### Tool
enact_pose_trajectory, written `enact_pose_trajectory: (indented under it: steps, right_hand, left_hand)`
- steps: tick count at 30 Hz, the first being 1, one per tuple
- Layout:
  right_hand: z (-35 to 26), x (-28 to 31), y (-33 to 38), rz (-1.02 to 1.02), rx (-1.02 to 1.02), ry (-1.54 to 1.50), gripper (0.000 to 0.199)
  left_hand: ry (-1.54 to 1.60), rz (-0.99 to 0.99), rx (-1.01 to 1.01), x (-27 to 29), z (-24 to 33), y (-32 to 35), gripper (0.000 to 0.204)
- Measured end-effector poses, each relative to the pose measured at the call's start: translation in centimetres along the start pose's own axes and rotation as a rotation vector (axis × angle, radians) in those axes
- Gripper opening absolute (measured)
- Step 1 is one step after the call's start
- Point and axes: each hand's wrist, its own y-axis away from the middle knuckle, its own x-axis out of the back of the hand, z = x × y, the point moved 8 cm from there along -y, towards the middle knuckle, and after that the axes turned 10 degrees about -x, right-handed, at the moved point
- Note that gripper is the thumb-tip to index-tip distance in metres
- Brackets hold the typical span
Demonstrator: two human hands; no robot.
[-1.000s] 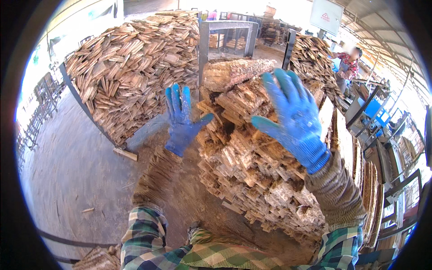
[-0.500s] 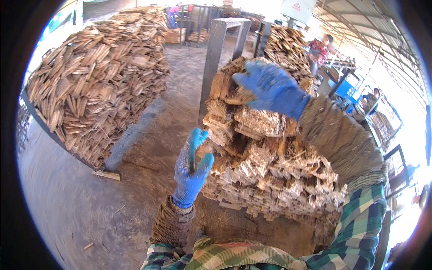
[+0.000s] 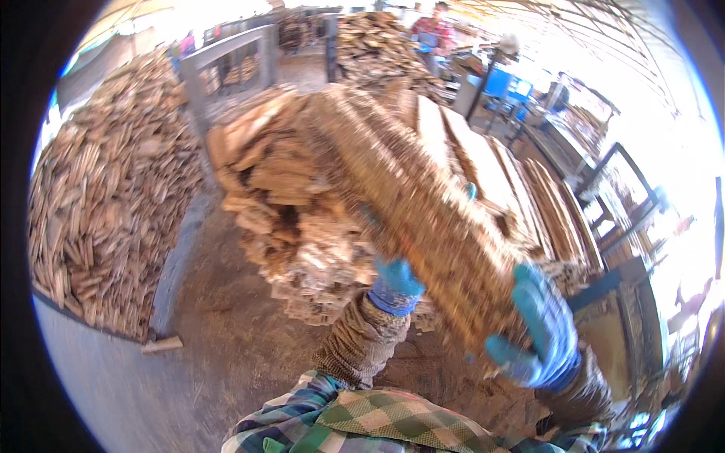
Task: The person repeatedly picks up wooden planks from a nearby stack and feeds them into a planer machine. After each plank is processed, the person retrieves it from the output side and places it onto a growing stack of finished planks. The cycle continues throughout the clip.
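Note:
A long, rough bundle of wooden strips [image 3: 411, 204] hangs tilted in front of me, running from the far left down to the near right; it is blurred by motion. My left hand [image 3: 399, 283], in a blue glove, grips it from below on the left. Most of that hand is hidden behind the wood, though a teal fingertip shows past the far edge. My right hand [image 3: 545, 325], gloved too, clasps the near right end with thumb and fingers apart around it. Behind and beneath the bundle stands a stack of wooden strips [image 3: 294, 249].
A large heap of wood pieces [image 3: 113, 204] fills the left side. Beyond the stack rises a metal frame [image 3: 198, 98]. Farther back are another wood pile [image 3: 370, 49], a person in a red checked shirt [image 3: 434, 34] and blue equipment [image 3: 506, 83]. A dark metal frame [image 3: 627, 189] stands right.
Both hands have closed on a bundle of strips, and it is now off the stack. The right hand has come down and nearer; my view has swung to the right.

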Motion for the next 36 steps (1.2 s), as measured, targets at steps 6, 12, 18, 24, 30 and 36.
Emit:
enact_pose_trajectory:
  steps: [6, 12, 18, 24, 30, 36]
  right_hand:
    - [3.3, 3.5, 20.2, -0.002, -0.182, -0.086, 0.042]
    - [12.6, 5.7, 38.5, 0.207, -0.970, -0.340, 0.085]
    - [15.2, 8.1, 50.7, 0.488, -1.269, -0.272, 0.084]
    - [20.1, 10.4, 60.4, 0.715, -1.454, -0.196, 0.088]
    - [30.7, 9.2, 69.7, 1.016, -1.719, -0.148, 0.083]
    - [39.6, 12.5, 80.3, 1.633, -1.942, -0.341, 0.073]
  left_hand:
    - [0.184, -0.270, 0.129, 0.7, -18.3, -0.2, 0.128]
    - [0.303, -0.139, 0.502, 4.7, -42.5, 3.5, 0.146]
    - [0.428, -0.101, 0.917, 9.1, -60.4, 6.9, 0.143]
    - [0.321, 0.000, 1.117, 12.0, -75.1, 8.2, 0.128]
    - [0.375, 0.003, 1.469, 18.8, -90.0, 5.8, 0.104]
    - [0.674, 0.187, 1.748, 25.4, -104.5, 3.1, 0.093]
